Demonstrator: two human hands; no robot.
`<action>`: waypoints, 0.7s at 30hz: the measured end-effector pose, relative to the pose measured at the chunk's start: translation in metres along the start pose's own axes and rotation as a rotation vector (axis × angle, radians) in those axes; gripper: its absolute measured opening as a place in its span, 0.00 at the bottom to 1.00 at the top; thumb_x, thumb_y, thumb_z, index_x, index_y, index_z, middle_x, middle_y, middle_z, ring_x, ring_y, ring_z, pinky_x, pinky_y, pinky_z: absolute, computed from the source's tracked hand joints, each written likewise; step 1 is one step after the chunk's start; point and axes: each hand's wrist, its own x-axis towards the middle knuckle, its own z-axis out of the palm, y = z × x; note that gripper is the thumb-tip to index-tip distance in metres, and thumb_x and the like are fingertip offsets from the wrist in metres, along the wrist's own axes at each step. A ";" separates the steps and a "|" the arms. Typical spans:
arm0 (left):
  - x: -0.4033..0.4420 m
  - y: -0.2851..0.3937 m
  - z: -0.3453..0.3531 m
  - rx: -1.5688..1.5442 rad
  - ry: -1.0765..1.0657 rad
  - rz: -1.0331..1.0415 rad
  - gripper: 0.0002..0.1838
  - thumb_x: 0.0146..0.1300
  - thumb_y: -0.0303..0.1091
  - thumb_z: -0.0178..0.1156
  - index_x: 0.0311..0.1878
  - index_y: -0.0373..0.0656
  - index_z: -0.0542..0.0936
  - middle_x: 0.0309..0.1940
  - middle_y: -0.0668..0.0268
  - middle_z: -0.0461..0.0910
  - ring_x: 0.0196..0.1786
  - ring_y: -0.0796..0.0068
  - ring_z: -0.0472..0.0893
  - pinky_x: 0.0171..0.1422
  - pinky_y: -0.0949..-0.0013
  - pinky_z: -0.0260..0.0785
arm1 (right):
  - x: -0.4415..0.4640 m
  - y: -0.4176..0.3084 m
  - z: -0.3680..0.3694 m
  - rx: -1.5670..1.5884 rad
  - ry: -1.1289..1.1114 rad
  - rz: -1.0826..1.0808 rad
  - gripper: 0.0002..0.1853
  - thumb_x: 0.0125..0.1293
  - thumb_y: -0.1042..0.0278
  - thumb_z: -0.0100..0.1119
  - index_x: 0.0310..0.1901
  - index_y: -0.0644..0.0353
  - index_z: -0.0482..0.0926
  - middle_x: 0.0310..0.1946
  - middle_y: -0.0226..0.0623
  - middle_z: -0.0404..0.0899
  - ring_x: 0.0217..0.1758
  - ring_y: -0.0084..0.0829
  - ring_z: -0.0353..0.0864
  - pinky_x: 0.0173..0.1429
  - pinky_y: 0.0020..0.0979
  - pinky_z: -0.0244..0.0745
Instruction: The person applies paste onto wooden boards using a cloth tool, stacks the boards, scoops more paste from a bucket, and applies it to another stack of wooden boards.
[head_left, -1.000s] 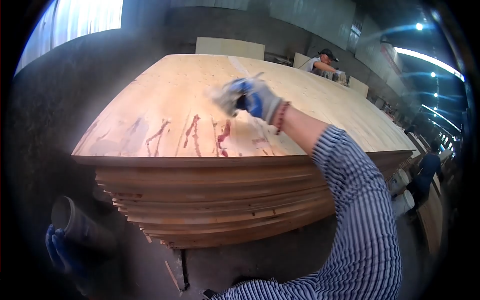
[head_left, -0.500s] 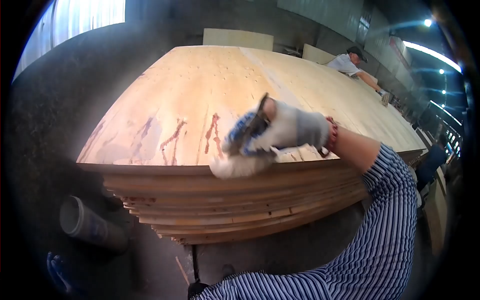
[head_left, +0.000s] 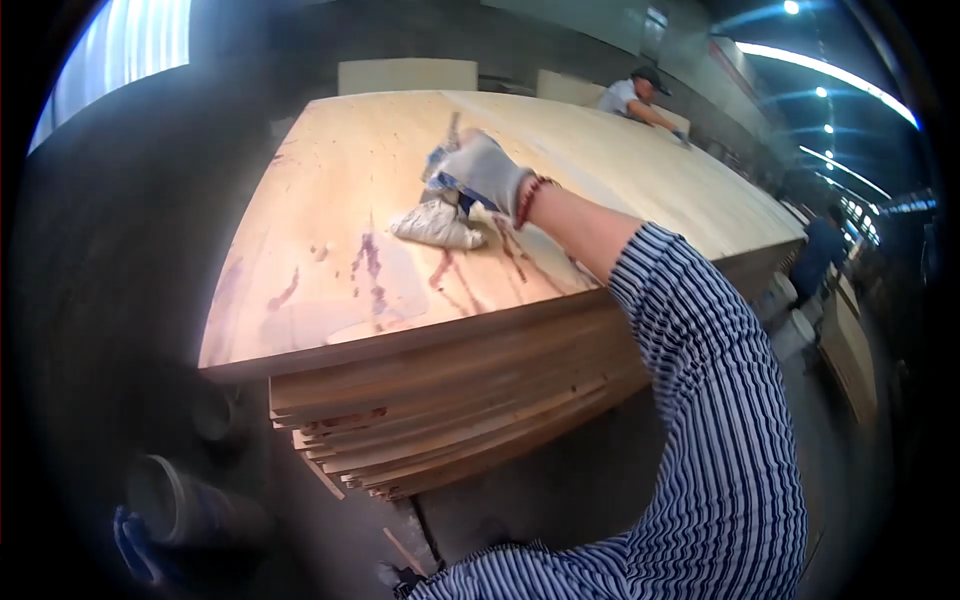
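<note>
My right hand [head_left: 478, 170], in a white glove with blue on the palm side, is closed round a putty knife [head_left: 453, 130]. Its handle sticks up past the thumb, and the blade is mostly hidden. A whitish lump of putty [head_left: 438, 225] sits under the hand, at the blade, against the top sheet of plywood [head_left: 370, 150]. Reddish-brown streaks and pale smeared patches mark the near part of that sheet. Low at the left edge, my left hand [head_left: 138, 545], in a blue-coated glove, hangs away from the stack with its fingers stretched out.
Below the top sheet, a stack of panels [head_left: 450, 420] has uneven edges. A bucket [head_left: 190, 500] stands at lower left, and pale buckets [head_left: 793, 335] stand at right. A co-worker [head_left: 640, 95] leans over the far edge; another person [head_left: 820, 250] is at right.
My right hand has moved from the near edge farther in over the sheet, carrying the putty knife and putty. The view has turned to the right. My left hand stays low at left.
</note>
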 end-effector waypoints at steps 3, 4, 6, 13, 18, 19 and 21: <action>0.031 -0.011 -0.009 -0.310 -0.113 -0.570 0.14 0.71 0.33 0.54 0.50 0.31 0.79 0.38 0.58 0.82 0.38 0.70 0.80 0.45 0.66 0.75 | 0.025 0.022 0.004 -0.303 -0.191 -0.073 0.11 0.48 0.75 0.70 0.36 0.66 0.83 0.34 0.35 0.85 0.40 0.24 0.82 0.47 0.25 0.77; 0.034 -0.020 -0.006 -0.347 -0.135 -0.606 0.14 0.71 0.33 0.55 0.50 0.32 0.79 0.38 0.58 0.83 0.37 0.70 0.80 0.44 0.66 0.75 | 0.018 0.020 -0.001 -0.364 -0.218 -0.076 0.14 0.49 0.77 0.68 0.40 0.64 0.85 0.36 0.35 0.86 0.39 0.23 0.82 0.47 0.26 0.77; 0.032 -0.041 0.005 -0.332 -0.185 -0.602 0.14 0.71 0.34 0.55 0.50 0.33 0.80 0.38 0.58 0.83 0.37 0.71 0.80 0.44 0.67 0.75 | -0.006 0.006 -0.018 -0.304 -0.378 -0.092 0.17 0.47 0.70 0.71 0.40 0.65 0.83 0.40 0.41 0.85 0.43 0.29 0.83 0.47 0.28 0.77; 0.036 -0.029 0.046 -0.457 -0.268 -0.658 0.14 0.72 0.34 0.53 0.51 0.33 0.80 0.43 0.56 0.82 0.42 0.69 0.81 0.49 0.67 0.74 | -0.135 -0.068 -0.051 -0.162 -0.505 -0.093 0.14 0.52 0.80 0.66 0.43 0.63 0.85 0.40 0.37 0.86 0.41 0.23 0.83 0.47 0.25 0.78; 0.033 -0.023 0.050 -0.333 -0.328 -0.621 0.16 0.73 0.36 0.51 0.51 0.34 0.79 0.43 0.57 0.82 0.44 0.68 0.81 0.52 0.67 0.74 | -0.126 -0.061 -0.072 0.579 -0.086 0.051 0.17 0.60 0.78 0.60 0.52 0.68 0.78 0.47 0.41 0.82 0.47 0.30 0.83 0.55 0.29 0.78; 0.031 -0.022 0.048 -0.337 -0.336 -0.611 0.16 0.73 0.36 0.51 0.52 0.34 0.79 0.43 0.57 0.82 0.44 0.68 0.81 0.52 0.67 0.74 | -0.112 -0.049 -0.071 0.714 -0.100 0.018 0.16 0.61 0.77 0.59 0.51 0.69 0.77 0.44 0.40 0.82 0.46 0.32 0.83 0.57 0.30 0.77; 0.027 -0.020 0.047 -0.294 -0.339 -0.546 0.15 0.72 0.36 0.53 0.51 0.33 0.80 0.42 0.57 0.83 0.42 0.68 0.81 0.50 0.67 0.75 | -0.073 -0.008 -0.070 0.707 -0.067 0.125 0.11 0.59 0.78 0.60 0.44 0.69 0.80 0.37 0.40 0.82 0.41 0.32 0.83 0.51 0.29 0.78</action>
